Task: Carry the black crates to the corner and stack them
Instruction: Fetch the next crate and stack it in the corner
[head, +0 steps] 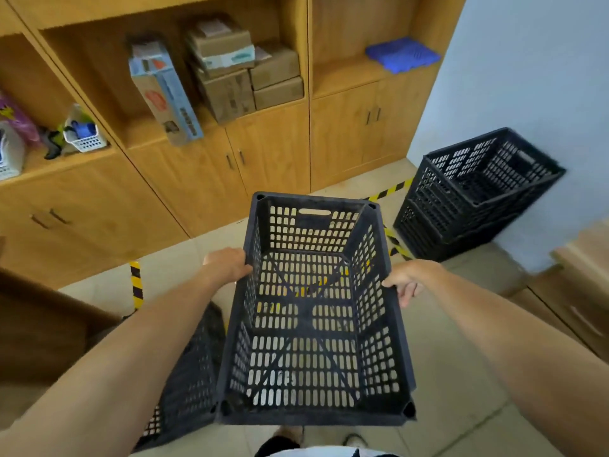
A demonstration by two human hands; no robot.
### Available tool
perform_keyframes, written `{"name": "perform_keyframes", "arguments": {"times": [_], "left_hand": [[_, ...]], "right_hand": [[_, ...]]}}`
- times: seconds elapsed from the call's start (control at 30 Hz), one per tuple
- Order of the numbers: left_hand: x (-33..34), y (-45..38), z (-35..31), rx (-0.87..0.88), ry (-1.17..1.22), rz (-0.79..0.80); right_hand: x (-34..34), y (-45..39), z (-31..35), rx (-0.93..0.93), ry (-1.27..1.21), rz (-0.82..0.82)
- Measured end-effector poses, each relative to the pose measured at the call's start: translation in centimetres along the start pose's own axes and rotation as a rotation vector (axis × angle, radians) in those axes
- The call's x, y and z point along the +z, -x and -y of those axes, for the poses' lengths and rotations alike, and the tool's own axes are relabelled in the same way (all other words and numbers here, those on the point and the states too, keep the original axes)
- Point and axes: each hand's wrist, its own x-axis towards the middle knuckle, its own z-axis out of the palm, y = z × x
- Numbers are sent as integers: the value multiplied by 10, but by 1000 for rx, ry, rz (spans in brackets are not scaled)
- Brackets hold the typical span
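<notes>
one black perforated plastic crate [313,311], open top up, held off the floor at centre frame, long axis running away from the viewer. left hand [229,263] grips the crate's left rim, fingers curled over the edge. right hand [407,280] grips the right rim, thumb on top, fingers curled down the outer wall.

stack of black slotted crates [474,196] at right of frame, in the corner against the pale blue wall [527,94]; at least two tiers visible, exact count unclear from blur. one more black crate [188,374] at lower left, partly hidden behind the left forearm and the held crate, standing on the tiled floor [454,357].

yellow-and-black hazard tape [136,285] on the floor: one strip at left, others near the stack and under the held crate.

wooden cabinet with open shelves [273,150] fills the upper frame. on the shelves: about five brown cardboard boxes [227,70] piled at upper centre, one long blue-and-tan carton [164,94] leaning beside them, one blue flat plastic piece [402,54] at upper right, one small white basket [85,136] at left.
</notes>
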Motion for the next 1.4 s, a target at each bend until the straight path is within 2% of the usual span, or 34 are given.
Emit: {"name": "perform_keyframes", "arguments": {"times": [0.13, 0.37, 0.6, 0.9, 1.13, 1.3, 1.4], "left_hand": [[-45, -61, 3, 73, -76, 42], [-112, -170, -26, 164, -157, 22], [-187, -225, -133, 227, -290, -90], [-259, -269, -289, 245, -320, -245], [-336, -316, -405, 353, -356, -345], [-379, -357, -489, 469, -362, -403], [-397, -386, -540, 557, -392, -416]], "right_hand": [[-36, -24, 23, 58, -94, 12], [-98, -60, 28, 13, -240, 17], [-181, -93, -6, -18, -356, 80], [-308, -134, -98, -69, -470, 52], [-404, -130, -158, -11, -543, -82], [-448, -137, -200, 44, -594, -358], [-472, -145, -222, 88, -622, -453]]}}
